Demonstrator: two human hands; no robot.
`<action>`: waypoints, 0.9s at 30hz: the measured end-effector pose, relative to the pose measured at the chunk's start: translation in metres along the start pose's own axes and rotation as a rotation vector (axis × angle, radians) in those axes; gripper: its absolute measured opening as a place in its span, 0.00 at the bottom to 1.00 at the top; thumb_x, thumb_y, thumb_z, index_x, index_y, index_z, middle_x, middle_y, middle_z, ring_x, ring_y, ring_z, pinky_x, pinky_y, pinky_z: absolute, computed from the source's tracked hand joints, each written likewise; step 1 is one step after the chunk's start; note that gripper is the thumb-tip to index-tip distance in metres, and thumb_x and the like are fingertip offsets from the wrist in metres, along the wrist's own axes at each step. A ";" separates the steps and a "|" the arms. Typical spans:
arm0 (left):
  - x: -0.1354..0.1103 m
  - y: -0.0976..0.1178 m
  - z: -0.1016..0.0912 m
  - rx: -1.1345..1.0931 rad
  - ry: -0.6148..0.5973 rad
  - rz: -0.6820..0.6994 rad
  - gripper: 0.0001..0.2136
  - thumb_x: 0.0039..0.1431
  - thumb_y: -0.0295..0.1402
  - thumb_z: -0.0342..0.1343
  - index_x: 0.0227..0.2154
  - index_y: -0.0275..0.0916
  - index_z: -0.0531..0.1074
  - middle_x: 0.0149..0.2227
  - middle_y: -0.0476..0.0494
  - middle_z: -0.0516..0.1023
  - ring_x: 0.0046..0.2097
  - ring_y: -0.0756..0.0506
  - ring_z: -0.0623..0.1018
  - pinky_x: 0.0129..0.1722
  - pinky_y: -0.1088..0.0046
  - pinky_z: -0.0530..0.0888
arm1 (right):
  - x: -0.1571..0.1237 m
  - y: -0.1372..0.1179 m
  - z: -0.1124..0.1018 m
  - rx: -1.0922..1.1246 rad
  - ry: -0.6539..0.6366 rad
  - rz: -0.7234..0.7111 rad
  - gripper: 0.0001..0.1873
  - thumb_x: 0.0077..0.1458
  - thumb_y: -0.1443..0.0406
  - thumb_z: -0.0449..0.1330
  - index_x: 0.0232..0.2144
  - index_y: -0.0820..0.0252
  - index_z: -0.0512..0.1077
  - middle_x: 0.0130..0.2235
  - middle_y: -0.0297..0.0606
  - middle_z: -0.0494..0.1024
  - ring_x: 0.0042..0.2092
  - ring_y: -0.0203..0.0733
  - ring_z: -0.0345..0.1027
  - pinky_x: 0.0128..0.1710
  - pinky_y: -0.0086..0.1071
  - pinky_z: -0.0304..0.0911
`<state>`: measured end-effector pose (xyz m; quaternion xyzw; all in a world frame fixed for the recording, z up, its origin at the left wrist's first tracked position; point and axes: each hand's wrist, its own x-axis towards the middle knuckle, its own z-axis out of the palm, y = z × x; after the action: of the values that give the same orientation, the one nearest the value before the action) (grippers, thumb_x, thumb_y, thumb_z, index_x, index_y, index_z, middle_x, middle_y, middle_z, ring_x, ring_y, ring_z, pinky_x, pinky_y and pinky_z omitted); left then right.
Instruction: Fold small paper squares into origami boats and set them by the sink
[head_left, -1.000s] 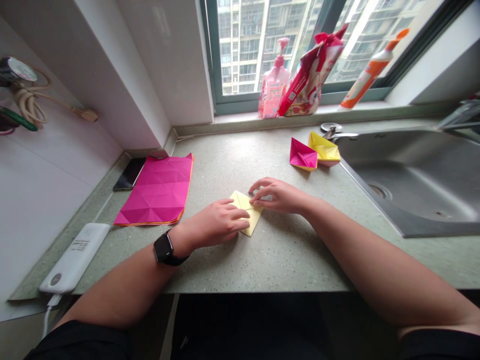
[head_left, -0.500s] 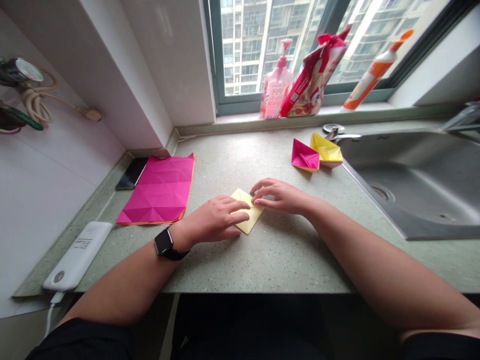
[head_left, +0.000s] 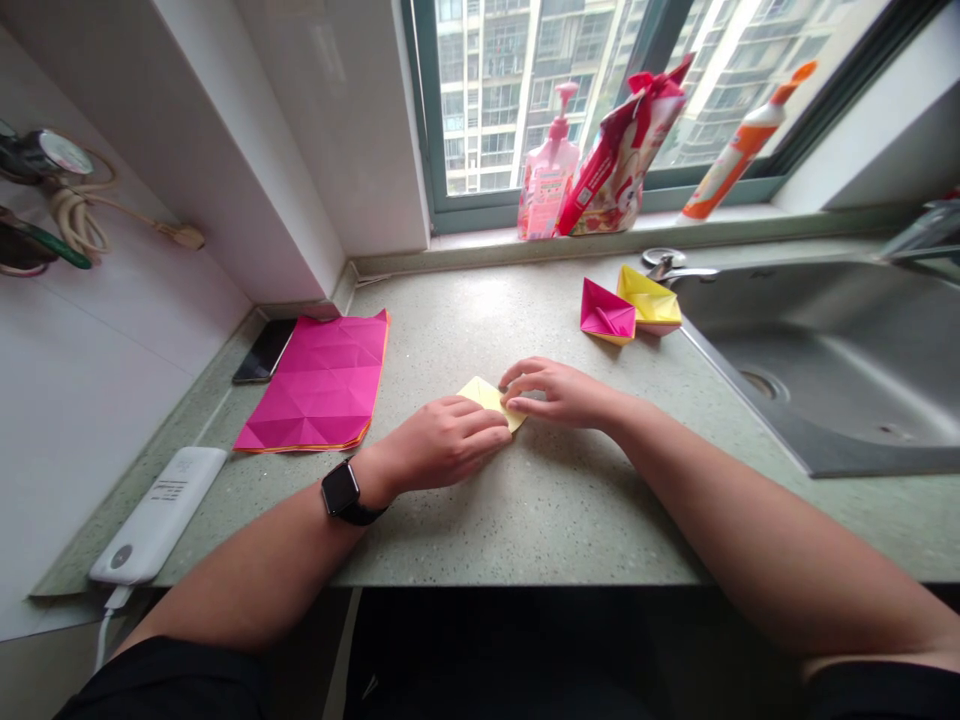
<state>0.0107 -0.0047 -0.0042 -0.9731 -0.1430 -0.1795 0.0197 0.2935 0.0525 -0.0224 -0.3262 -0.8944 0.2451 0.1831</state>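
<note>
Right now: left hand (head_left: 442, 440) over folded yellow paper (head_left: 486, 395), right hand (head_left: 559, 392) with fingertips at its edge, grip impossible to tell; pink sheet (head_left: 315, 385) nearby.

A white plastered wall (head_left: 97, 420) ran down the left side, meeting a deep white window pier (head_left: 330, 130) at the corner. Beyond it stood a wide window with a dark green frame (head_left: 480, 218), and pale high-rise apartment towers (head_left: 487, 90) filled the glass. Flat daylight came through the panes and left a soft glare on the speckled grey-green stone bench (head_left: 540, 540), which ran beneath a narrow white window sill (head_left: 750, 222). A brushed stainless steel sink (head_left: 832, 370) was set into the bench on the right, with a chrome tap (head_left: 675, 272) at its back edge, and a dark gap opened below the bench's front edge (head_left: 495, 640)
</note>
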 end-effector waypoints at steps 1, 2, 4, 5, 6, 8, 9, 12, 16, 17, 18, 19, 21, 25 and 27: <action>-0.001 -0.002 0.002 -0.001 0.008 -0.035 0.14 0.71 0.25 0.54 0.56 0.38 0.75 0.56 0.38 0.83 0.52 0.39 0.82 0.54 0.58 0.79 | 0.000 -0.001 0.000 -0.002 -0.004 0.002 0.20 0.72 0.49 0.60 0.43 0.51 0.87 0.53 0.44 0.85 0.56 0.52 0.77 0.61 0.49 0.70; -0.003 -0.005 0.003 0.001 0.009 -0.077 0.17 0.69 0.24 0.54 0.58 0.38 0.73 0.58 0.37 0.83 0.54 0.38 0.82 0.55 0.57 0.79 | 0.001 -0.001 -0.001 -0.004 -0.009 0.006 0.20 0.72 0.48 0.60 0.43 0.51 0.87 0.53 0.44 0.85 0.56 0.52 0.77 0.61 0.49 0.70; -0.005 -0.010 0.007 0.008 -0.003 -0.175 0.20 0.66 0.23 0.55 0.60 0.39 0.73 0.59 0.37 0.82 0.56 0.37 0.81 0.56 0.57 0.79 | 0.001 -0.003 -0.002 -0.006 -0.017 0.012 0.22 0.73 0.48 0.58 0.43 0.52 0.87 0.53 0.45 0.85 0.56 0.53 0.77 0.61 0.49 0.70; -0.006 -0.013 0.009 0.015 -0.013 -0.226 0.20 0.65 0.23 0.56 0.59 0.39 0.73 0.58 0.37 0.82 0.55 0.37 0.82 0.56 0.57 0.79 | 0.001 -0.003 -0.002 -0.007 -0.020 0.015 0.23 0.74 0.48 0.57 0.43 0.52 0.87 0.53 0.45 0.85 0.56 0.53 0.77 0.61 0.49 0.70; -0.008 -0.016 0.010 0.021 -0.022 -0.272 0.18 0.65 0.23 0.57 0.57 0.40 0.74 0.57 0.38 0.83 0.54 0.37 0.82 0.55 0.58 0.79 | 0.001 -0.004 -0.002 -0.007 -0.023 0.016 0.24 0.74 0.48 0.56 0.44 0.52 0.87 0.53 0.46 0.85 0.56 0.53 0.77 0.61 0.49 0.70; -0.011 -0.022 0.011 0.023 -0.030 -0.338 0.13 0.65 0.24 0.58 0.50 0.40 0.77 0.53 0.38 0.84 0.51 0.38 0.82 0.52 0.59 0.79 | 0.001 -0.004 -0.001 -0.013 -0.024 0.019 0.24 0.75 0.48 0.55 0.45 0.52 0.87 0.54 0.46 0.84 0.56 0.54 0.76 0.62 0.50 0.69; -0.012 -0.025 0.010 0.019 -0.018 -0.363 0.10 0.66 0.24 0.58 0.47 0.40 0.77 0.51 0.39 0.84 0.49 0.39 0.83 0.50 0.60 0.79 | 0.001 -0.004 -0.001 -0.023 -0.019 0.024 0.24 0.74 0.47 0.55 0.46 0.52 0.87 0.54 0.46 0.84 0.56 0.55 0.76 0.62 0.51 0.69; -0.014 -0.028 0.005 0.002 0.118 -0.435 0.05 0.71 0.28 0.57 0.42 0.40 0.78 0.46 0.41 0.86 0.46 0.41 0.83 0.46 0.63 0.78 | -0.001 -0.005 -0.001 -0.086 0.036 0.040 0.25 0.72 0.45 0.57 0.52 0.52 0.85 0.56 0.48 0.83 0.59 0.58 0.75 0.62 0.54 0.69; -0.011 -0.020 -0.002 -0.069 0.424 -0.521 0.09 0.78 0.36 0.55 0.43 0.40 0.78 0.40 0.43 0.86 0.41 0.43 0.83 0.44 0.66 0.79 | -0.002 -0.014 0.000 -0.101 0.175 -0.048 0.21 0.69 0.46 0.63 0.51 0.51 0.84 0.53 0.46 0.84 0.56 0.56 0.77 0.57 0.51 0.72; -0.010 -0.017 -0.004 -0.098 0.489 -0.536 0.09 0.78 0.37 0.56 0.43 0.40 0.78 0.39 0.43 0.85 0.40 0.44 0.83 0.43 0.67 0.79 | -0.002 -0.018 0.000 -0.080 0.215 -0.085 0.18 0.70 0.48 0.63 0.48 0.51 0.84 0.50 0.44 0.85 0.52 0.53 0.78 0.54 0.47 0.73; -0.009 -0.014 -0.005 -0.129 0.545 -0.551 0.09 0.78 0.38 0.56 0.43 0.40 0.78 0.38 0.44 0.85 0.39 0.45 0.83 0.42 0.68 0.79 | -0.002 -0.021 0.001 -0.052 0.255 -0.119 0.15 0.71 0.51 0.62 0.44 0.52 0.84 0.46 0.43 0.86 0.48 0.50 0.79 0.50 0.44 0.74; -0.009 -0.012 -0.006 -0.160 0.589 -0.566 0.09 0.77 0.38 0.58 0.43 0.40 0.79 0.38 0.44 0.85 0.38 0.45 0.83 0.41 0.69 0.79 | -0.001 -0.025 0.003 -0.019 0.291 -0.147 0.14 0.72 0.54 0.61 0.41 0.52 0.84 0.42 0.41 0.86 0.44 0.47 0.79 0.46 0.41 0.74; -0.008 -0.010 -0.007 -0.225 0.648 -0.604 0.07 0.75 0.38 0.61 0.45 0.41 0.79 0.39 0.45 0.86 0.38 0.46 0.84 0.41 0.71 0.80 | 0.000 -0.031 0.005 0.059 0.339 -0.173 0.15 0.73 0.58 0.60 0.36 0.54 0.83 0.36 0.39 0.85 0.38 0.43 0.78 0.40 0.36 0.72; -0.008 -0.016 -0.002 -0.422 0.703 -0.735 0.12 0.69 0.39 0.66 0.50 0.41 0.78 0.44 0.44 0.87 0.42 0.45 0.85 0.44 0.70 0.81 | 0.001 -0.034 0.007 0.202 0.385 -0.095 0.16 0.72 0.57 0.61 0.33 0.56 0.82 0.36 0.39 0.86 0.37 0.43 0.80 0.38 0.34 0.71; -0.008 -0.021 0.001 -0.600 0.720 -0.805 0.13 0.66 0.40 0.68 0.49 0.41 0.77 0.46 0.43 0.86 0.41 0.46 0.85 0.43 0.71 0.82 | 0.001 -0.031 0.007 0.230 0.404 -0.028 0.18 0.71 0.55 0.62 0.32 0.56 0.82 0.35 0.39 0.86 0.38 0.45 0.81 0.40 0.35 0.71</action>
<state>-0.0022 0.0137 -0.0083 -0.6843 -0.4266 -0.5224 -0.2770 0.2735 0.0301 -0.0107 -0.3331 -0.8103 0.2727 0.3976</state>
